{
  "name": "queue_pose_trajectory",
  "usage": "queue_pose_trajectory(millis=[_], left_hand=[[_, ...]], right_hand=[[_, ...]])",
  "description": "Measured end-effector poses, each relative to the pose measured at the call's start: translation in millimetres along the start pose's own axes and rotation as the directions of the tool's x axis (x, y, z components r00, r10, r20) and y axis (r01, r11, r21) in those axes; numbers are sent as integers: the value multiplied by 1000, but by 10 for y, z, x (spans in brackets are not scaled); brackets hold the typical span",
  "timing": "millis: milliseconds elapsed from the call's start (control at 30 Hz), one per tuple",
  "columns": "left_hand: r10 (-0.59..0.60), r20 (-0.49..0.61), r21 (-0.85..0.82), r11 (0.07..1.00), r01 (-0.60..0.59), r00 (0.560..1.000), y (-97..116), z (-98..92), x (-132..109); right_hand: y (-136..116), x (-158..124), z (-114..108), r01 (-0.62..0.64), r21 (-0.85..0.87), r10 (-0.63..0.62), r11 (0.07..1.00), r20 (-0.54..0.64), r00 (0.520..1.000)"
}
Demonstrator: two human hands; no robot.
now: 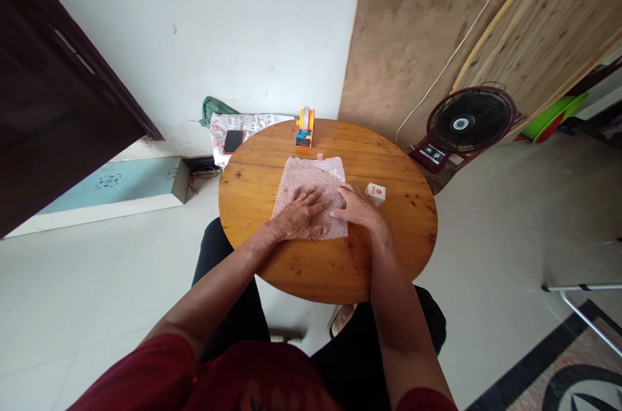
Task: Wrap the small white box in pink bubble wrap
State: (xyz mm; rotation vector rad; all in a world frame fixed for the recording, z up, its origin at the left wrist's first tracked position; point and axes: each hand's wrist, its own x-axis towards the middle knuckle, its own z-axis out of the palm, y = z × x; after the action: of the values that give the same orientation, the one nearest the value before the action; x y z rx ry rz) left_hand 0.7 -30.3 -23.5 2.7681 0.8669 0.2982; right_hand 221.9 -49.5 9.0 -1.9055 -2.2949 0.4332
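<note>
A sheet of clear, pinkish bubble wrap (311, 176) lies flat on the round wooden table (315, 275). My left hand (300, 213) rests palm down on its lower part, fingers spread. At the right edge of the wrap is my right hand (357, 205), its fingers apart and the fingertips over the sheet; nothing shows in its grasp. Just beyond that hand sits a small white box (376, 192) with a red mark. An orange and blue tape dispenser (305, 128) stands near the table's far edge, behind the wrap.
Behind the table at left, a printed white sack (262, 119) carries a dark flat object (233, 140). A black fan (469, 120) stands on the right, near a wooden board (389, 35). The white wall (233, 28) rises behind the table.
</note>
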Motion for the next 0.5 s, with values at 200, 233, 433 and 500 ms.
queue_pose_trajectory(millis=[200, 233, 433, 500], left_hand=[[2, 18, -4, 1000, -2, 1000, -25, 10, 4], [5, 17, -8, 1000, -5, 1000, -29, 11, 5], [5, 11, -18, 1000, -4, 1000, -27, 19, 1], [3, 7, -14, 1000, -3, 1000, -21, 18, -2]], right_hand=[[1, -16, -7, 4, -2, -4, 1000, -1, 1000], [0, -19, -11, 3, 4, -3, 1000, -2, 1000], [0, -37, -55, 5, 16, -5, 1000, 12, 1000], [1, -39, -62, 2, 14, -2, 1000, 14, 1000]])
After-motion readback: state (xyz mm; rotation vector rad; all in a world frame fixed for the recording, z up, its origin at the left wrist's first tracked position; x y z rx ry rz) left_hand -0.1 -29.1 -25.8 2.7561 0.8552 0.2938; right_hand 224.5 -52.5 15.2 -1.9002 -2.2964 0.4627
